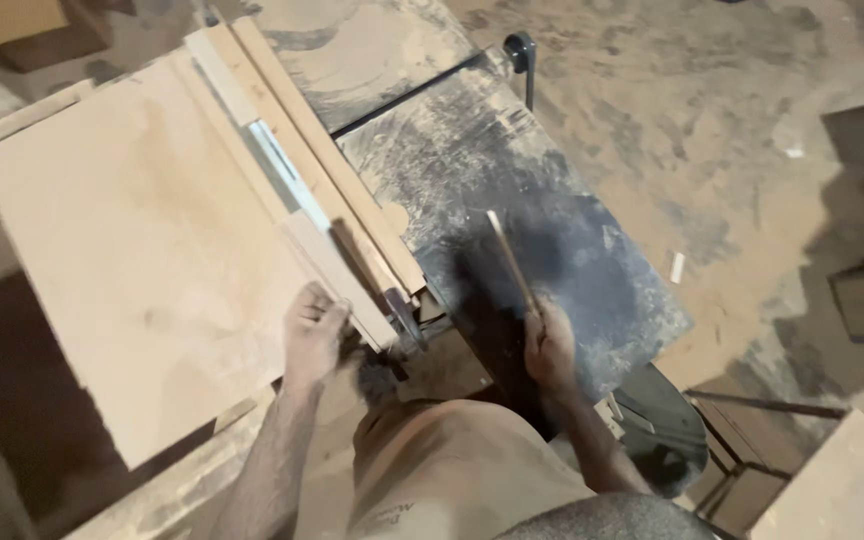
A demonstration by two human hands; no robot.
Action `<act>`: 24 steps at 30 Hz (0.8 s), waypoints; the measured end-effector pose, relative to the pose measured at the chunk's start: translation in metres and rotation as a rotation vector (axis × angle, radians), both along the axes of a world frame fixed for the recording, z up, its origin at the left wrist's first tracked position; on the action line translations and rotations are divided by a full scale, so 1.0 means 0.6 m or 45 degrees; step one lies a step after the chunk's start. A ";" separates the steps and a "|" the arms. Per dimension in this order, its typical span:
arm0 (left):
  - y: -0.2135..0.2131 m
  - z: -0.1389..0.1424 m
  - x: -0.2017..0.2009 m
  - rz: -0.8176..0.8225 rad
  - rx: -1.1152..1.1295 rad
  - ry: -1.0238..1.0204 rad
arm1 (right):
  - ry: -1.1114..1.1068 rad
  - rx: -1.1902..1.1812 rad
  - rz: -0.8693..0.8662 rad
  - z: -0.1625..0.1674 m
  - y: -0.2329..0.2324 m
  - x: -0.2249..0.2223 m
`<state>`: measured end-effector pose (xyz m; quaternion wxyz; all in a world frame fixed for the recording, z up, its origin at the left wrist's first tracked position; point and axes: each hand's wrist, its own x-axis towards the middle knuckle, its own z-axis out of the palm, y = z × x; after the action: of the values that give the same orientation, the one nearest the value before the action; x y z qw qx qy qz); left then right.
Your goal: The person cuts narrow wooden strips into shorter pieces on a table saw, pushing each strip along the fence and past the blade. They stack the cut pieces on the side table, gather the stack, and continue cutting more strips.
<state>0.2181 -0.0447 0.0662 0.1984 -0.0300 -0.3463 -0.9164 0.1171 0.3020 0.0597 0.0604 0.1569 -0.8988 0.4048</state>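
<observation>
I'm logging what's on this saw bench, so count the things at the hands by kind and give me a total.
Large flat pale plywood sheet: 1
Thin wooden stick held in the right hand: 1
Long wooden rail at the left hand: 1
Dusty dark metal saw table: 1
Total: 4

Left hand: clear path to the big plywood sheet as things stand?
Probably yes. The left hand is at the near end of the wood strips, right beside the plywood sheet. Nothing lies between them. The right hand holds a thin stick, well clear.
</observation>
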 end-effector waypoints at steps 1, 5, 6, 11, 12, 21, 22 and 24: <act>-0.009 -0.003 0.010 0.214 -0.399 -0.301 | 0.151 0.027 0.037 -0.007 0.011 -0.007; -0.027 0.012 0.005 0.875 -1.506 -0.981 | 0.488 0.013 0.200 -0.021 0.017 -0.013; -0.028 0.019 -0.006 0.993 -1.683 -0.992 | 0.452 0.060 0.193 -0.020 0.014 -0.009; -0.009 0.027 -0.068 0.869 -1.914 -1.461 | 0.352 0.045 0.194 -0.003 0.007 -0.010; -0.004 0.022 -0.076 0.809 -1.940 -1.513 | 0.358 0.046 0.201 -0.001 0.008 -0.008; -0.009 -0.050 -0.079 1.020 -2.093 -1.056 | 0.292 0.071 0.186 -0.008 0.012 -0.008; -0.011 -0.054 -0.083 0.999 -2.141 -1.065 | 0.286 0.109 0.184 -0.008 0.012 -0.008; -0.013 -0.059 -0.093 0.957 -2.233 -1.085 | 0.280 0.152 0.197 -0.007 0.007 -0.009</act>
<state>0.1622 -0.0522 0.0307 0.2407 0.2719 -0.9183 -0.1577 0.1117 0.3060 0.0556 0.1178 0.2726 -0.8944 0.3344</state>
